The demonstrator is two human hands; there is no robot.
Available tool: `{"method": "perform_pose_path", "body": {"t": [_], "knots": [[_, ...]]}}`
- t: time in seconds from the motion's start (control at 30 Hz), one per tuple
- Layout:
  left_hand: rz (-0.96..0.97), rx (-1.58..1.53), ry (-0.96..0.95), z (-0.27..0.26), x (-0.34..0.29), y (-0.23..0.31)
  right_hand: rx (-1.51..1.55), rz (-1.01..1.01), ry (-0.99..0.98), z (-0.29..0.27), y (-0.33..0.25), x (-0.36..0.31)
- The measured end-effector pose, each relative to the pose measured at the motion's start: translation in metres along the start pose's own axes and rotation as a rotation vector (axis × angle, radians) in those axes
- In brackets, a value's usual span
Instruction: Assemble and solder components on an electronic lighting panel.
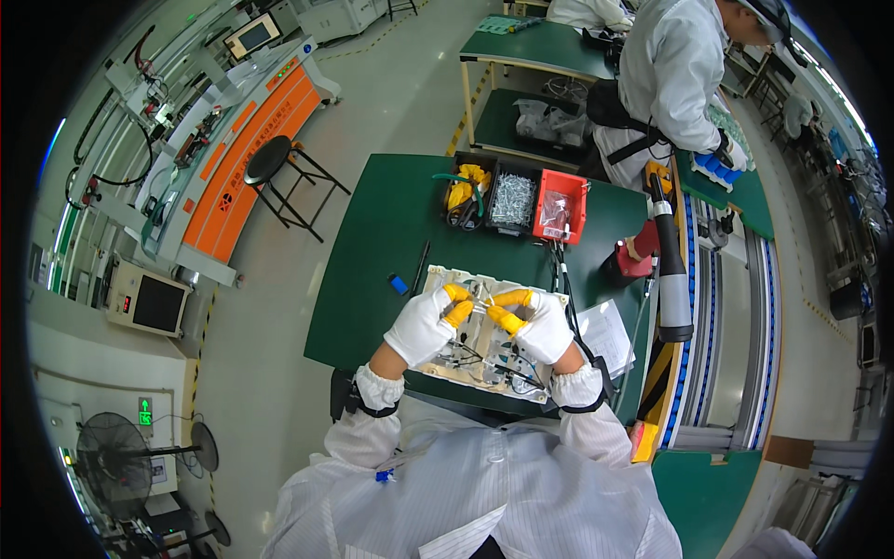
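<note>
A cream-coloured plastic panel (447, 365) with wires and small fittings lies in front of me on the green table. Over its upper part my two gloved hands, white with yellow fingertips, meet closely. The thumb and fingers of my left hand (424, 324) are pinched together. Facing it, my right hand (540, 326) pinches in the same way. A small pale piece shows between the fingertips, too small to name. Black cables (515, 374) run across the panel's near part. Just left of the panel are a blue cylindrical piece (399, 284) and a thin black rod (421, 265).
On the green table (372, 224), a black bin (468, 194) of yellow-handled tools, a bin of screws (512, 200) and a red bin (561, 207) stand beyond the panel. Right are a red-and-black device (629, 261), papers (605, 335) and a conveyor (703, 326). A co-worker (666, 84) stands far right.
</note>
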State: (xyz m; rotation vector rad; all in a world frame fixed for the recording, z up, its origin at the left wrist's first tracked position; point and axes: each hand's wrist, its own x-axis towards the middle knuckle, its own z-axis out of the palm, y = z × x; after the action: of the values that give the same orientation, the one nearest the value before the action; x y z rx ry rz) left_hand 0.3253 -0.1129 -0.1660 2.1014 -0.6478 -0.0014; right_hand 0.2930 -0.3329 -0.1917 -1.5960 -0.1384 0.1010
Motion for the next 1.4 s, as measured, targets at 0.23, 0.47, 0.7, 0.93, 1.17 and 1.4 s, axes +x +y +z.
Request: {"method": "perform_pose_path", "body": {"t": [0.23,0.47,0.7,0.93,1.17,1.4], "knots": [[-0.152,0.042,0.094,0.000,0.003,0.012,0.070,-0.151,0.050,0.002,-0.001,0.001],[-0.231,-0.110,0.112,0.010,0.000,-0.001,-0.063,-0.244,-0.025,0.003,-0.012,0.001],[-0.378,-0.345,0.089,0.012,0.001,0.011,-0.103,-0.090,-0.014,0.004,-0.005,0.001],[-0.297,-0.429,0.250,0.030,-0.001,0.009,-0.056,-0.023,0.018,0.006,-0.006,0.000],[-0.263,-0.434,0.253,0.032,-0.010,0.006,-0.068,-0.094,-0.009,0.005,-0.009,0.001],[-0.362,-0.464,0.318,0.040,-0.006,0.032,-0.065,-0.182,0.013,0.005,-0.003,0.004]]}}
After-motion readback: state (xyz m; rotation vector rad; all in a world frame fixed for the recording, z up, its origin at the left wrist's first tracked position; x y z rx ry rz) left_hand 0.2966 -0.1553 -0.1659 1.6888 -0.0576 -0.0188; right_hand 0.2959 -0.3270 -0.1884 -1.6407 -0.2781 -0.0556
